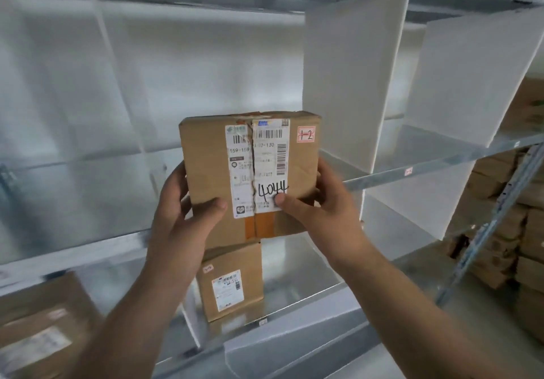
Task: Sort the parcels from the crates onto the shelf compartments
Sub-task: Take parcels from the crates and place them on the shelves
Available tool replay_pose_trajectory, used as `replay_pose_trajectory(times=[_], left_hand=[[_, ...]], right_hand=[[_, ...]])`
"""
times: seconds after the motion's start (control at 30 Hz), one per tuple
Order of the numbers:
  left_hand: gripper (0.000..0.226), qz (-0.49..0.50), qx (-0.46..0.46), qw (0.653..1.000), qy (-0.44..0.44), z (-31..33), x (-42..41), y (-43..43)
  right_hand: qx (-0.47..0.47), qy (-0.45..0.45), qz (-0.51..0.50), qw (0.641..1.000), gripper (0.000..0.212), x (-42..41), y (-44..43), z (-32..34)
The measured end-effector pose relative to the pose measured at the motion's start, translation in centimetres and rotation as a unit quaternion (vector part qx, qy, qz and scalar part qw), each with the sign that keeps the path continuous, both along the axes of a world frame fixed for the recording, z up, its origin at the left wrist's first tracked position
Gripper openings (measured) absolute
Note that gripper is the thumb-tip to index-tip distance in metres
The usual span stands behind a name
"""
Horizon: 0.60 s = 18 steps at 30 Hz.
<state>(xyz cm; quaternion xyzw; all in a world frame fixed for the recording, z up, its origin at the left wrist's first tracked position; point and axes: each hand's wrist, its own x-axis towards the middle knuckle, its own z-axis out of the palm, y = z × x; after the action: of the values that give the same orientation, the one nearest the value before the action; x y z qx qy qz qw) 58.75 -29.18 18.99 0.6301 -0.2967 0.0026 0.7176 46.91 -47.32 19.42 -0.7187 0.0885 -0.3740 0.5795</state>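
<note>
Between the left grip [179, 216] and the right grip [321, 202], a brown cardboard parcel [206, 166] is held upright in front of the metal shelf [412, 169]. Both grips are clamped on it: each thumb presses the front face near the bottom, and the fingers curl round the side edges toward the back. The right grip's thumb lies on the torn white shipping label [259, 157], just beneath the handwritten "4044" [272, 191]. Above the right grip, at the parcel's top corner, sits a pink sticker [306, 134] marked "1-2". Directly below both grips a smaller parcel [232, 281] stands on a lower shelf level, its label facing out and its top edge hidden behind the held parcel. Above and to the right of the right grip, white dividers [353, 84] split the shelf into compartments. Far to the right of the right grip, stacked cardboard boxes [506, 231] show beyond the frame. Below and to the left of the left grip lies another parcel [38, 328], blurred.
</note>
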Motion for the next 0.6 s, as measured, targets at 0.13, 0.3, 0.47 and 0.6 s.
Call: replay_pose_trajectory(times=[0.13, 0.3, 0.47, 0.6], left_hand=[[0.06, 0.066, 0.02, 0.997, -0.027, -0.6, -0.2, -0.5], [0.06, 0.108, 0.017, 0.993, -0.044, -0.9, -0.4, -1.1], [0.055, 0.134, 0.024, 0.989, -0.065, -0.5, -0.1, -1.2], [0.055, 0.135, 0.036, 0.989, -0.053, -1.1, 0.8, -1.3]], right_hand=[[-0.014, 0.004, 0.028, 0.999, 0.068, 2.0, -1.0, -0.4], [0.002, -0.011, 0.057, 0.998, 0.064, 3.2, -2.2, -0.2], [0.007, -0.016, 0.067, 0.998, 0.07, 4.0, -2.5, -0.2], [-0.001, -0.016, 0.073, 0.997, 0.072, 5.0, -2.7, -0.6]])
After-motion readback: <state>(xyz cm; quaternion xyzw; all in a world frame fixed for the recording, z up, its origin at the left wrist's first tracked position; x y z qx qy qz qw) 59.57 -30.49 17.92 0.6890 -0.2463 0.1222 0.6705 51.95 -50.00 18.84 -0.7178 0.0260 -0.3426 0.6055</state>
